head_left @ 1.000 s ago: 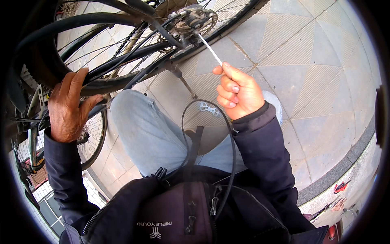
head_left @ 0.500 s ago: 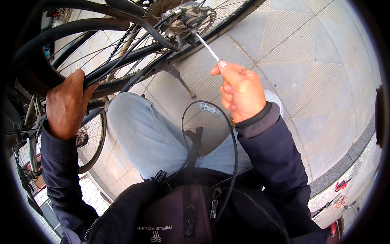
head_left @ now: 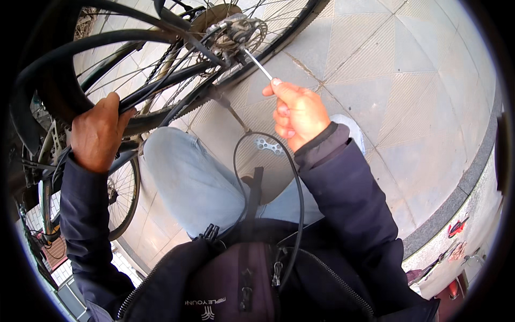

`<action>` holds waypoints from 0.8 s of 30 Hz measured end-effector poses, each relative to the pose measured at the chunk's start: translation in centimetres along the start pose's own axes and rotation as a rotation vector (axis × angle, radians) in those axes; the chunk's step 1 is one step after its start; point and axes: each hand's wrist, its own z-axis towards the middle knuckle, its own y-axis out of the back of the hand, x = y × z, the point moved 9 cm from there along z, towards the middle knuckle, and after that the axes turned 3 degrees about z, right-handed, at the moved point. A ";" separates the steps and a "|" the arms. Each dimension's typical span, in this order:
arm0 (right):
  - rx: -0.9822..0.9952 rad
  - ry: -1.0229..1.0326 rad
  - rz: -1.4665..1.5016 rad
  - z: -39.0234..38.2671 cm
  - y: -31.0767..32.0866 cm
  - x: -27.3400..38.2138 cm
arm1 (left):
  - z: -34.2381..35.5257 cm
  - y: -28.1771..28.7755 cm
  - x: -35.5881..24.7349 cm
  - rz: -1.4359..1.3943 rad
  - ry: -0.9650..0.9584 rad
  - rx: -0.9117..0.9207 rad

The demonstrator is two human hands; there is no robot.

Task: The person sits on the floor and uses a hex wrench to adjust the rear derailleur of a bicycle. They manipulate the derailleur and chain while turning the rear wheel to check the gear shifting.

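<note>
My right hand (head_left: 300, 111) pinches a thin, rod-like silver tool (head_left: 259, 65) between thumb and forefinger, the other fingers curled in. The tool's far tip meets the bicycle's wheel hub area, beside the disc brake rotor (head_left: 260, 33) and the dirty brake caliper (head_left: 217, 42). Whether the tip sits on a bolt or in it is too small to tell. At the left, my left hand (head_left: 96, 135) is wrapped round the black frame tube (head_left: 163, 81), close to the tyre. A dark cable runs along that tube.
A kickstand (head_left: 236, 116) reaches down to the paving (head_left: 397, 86). Near my knees lies a flat metal spanner with several holes (head_left: 268, 145). A black cord (head_left: 300, 188) loops in front of my jacket. Another spoked wheel (head_left: 122, 196) stands at the left; a kerb (head_left: 437, 228) curves along the right.
The bicycle, my right hand and the tool appear slightly farther left and up, while my left hand appears slightly right and up. Both grips stay the same, with the tool's tip still at the hub.
</note>
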 end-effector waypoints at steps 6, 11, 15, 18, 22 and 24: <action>-0.011 -0.255 -0.006 -1.4 5.1 -6.3 | 0.3 -0.1 -0.8 0.021 -0.048 -0.038; 0.001 -0.002 -0.053 -1.8 10.0 0.4 | 0.2 0.2 -0.3 0.051 0.012 0.002; 0.022 0.023 -0.163 -1.7 8.7 -0.1 | 0.2 -0.2 -0.4 0.082 0.020 0.026; 0.047 0.058 -0.192 -1.4 6.8 -1.3 | 0.4 0.0 -0.6 0.099 0.026 0.028; 0.105 0.189 -0.168 -0.3 4.2 -1.9 | 0.4 -0.1 -0.7 0.097 0.020 0.037; 0.108 0.218 -0.150 0.1 3.2 -1.2 | 0.4 0.0 -0.7 0.098 0.020 0.041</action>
